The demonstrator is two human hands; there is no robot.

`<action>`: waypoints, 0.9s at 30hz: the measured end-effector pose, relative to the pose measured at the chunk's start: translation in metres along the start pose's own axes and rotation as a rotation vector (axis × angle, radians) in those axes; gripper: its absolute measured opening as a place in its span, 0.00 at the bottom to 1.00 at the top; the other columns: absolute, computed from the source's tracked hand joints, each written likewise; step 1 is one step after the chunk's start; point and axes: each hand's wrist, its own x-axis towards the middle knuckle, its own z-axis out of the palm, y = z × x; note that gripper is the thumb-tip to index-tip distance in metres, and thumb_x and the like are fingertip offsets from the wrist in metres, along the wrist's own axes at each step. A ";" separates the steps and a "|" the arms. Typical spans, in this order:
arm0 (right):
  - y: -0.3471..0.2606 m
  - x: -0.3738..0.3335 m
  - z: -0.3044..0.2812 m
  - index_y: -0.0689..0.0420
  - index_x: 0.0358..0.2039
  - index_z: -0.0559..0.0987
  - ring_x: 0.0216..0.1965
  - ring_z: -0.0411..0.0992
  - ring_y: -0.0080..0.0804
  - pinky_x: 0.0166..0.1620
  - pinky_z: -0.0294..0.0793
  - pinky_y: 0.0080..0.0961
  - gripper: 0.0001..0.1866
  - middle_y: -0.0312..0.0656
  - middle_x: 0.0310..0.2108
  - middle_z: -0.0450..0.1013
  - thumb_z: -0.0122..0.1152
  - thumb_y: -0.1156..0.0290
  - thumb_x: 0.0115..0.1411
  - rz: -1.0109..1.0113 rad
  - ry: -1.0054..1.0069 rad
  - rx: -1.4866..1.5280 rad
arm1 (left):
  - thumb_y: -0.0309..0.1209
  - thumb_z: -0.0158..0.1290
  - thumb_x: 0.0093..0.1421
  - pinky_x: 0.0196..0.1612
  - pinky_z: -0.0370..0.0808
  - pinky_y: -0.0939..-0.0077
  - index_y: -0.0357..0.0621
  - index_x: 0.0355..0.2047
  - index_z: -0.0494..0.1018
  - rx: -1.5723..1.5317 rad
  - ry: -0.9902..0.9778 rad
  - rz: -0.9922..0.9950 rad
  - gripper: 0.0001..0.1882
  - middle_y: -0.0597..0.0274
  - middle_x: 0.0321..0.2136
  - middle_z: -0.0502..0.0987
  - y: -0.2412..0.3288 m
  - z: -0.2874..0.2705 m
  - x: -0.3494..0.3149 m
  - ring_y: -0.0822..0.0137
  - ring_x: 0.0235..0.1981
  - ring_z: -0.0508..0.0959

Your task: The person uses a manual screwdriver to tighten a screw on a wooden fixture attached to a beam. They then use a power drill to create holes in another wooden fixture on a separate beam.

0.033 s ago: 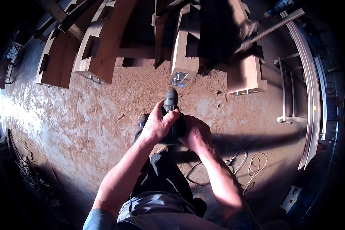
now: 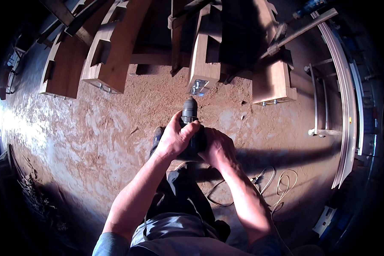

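Observation:
A dark power drill (image 2: 190, 110) points away from me, its chuck just short of a notched wooden beam (image 2: 199, 70). Metal hardware with bolts or screws (image 2: 196, 87) shows on that beam's end. My left hand (image 2: 177, 137) is closed round the front of the drill body, thumb on top behind the chuck. Around the rear of the drill wraps my right hand (image 2: 218, 147), its fingers mostly hidden. Whether the drill's tip touches the hardware, I cannot tell.
More notched beams with end hardware stand at the left (image 2: 111, 64) and right (image 2: 275, 85). Sawdust covers the floor (image 2: 128, 115). A pale cord (image 2: 286, 183) lies coiled right of my legs. Long pale strips (image 2: 347, 111) and a small wheeled frame (image 2: 321, 100) are at the right.

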 end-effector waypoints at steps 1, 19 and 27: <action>-0.001 -0.001 -0.001 0.57 0.42 0.76 0.41 0.77 0.51 0.43 0.78 0.42 0.24 0.50 0.37 0.78 0.74 0.66 0.45 0.019 -0.016 0.010 | 0.43 0.62 0.58 0.49 0.73 0.73 0.29 0.61 0.60 -0.007 0.007 -0.003 0.39 0.58 0.42 0.74 0.002 0.001 -0.001 0.70 0.43 0.74; 0.028 -0.148 -0.026 0.59 0.48 0.72 0.36 0.77 0.49 0.40 0.77 0.41 0.28 0.47 0.33 0.77 0.72 0.64 0.48 -0.017 0.164 0.063 | 0.38 0.63 0.59 0.54 0.70 0.74 0.30 0.66 0.51 -0.182 -0.228 -0.051 0.44 0.59 0.48 0.70 -0.026 0.080 -0.100 0.70 0.47 0.71; 0.056 -0.145 -0.106 0.56 0.42 0.73 0.35 0.78 0.50 0.38 0.77 0.43 0.25 0.48 0.30 0.77 0.74 0.66 0.44 0.160 0.243 0.004 | 0.40 0.63 0.59 0.55 0.70 0.72 0.27 0.66 0.50 -0.077 -0.337 -0.013 0.46 0.55 0.48 0.71 0.033 0.152 -0.069 0.67 0.49 0.71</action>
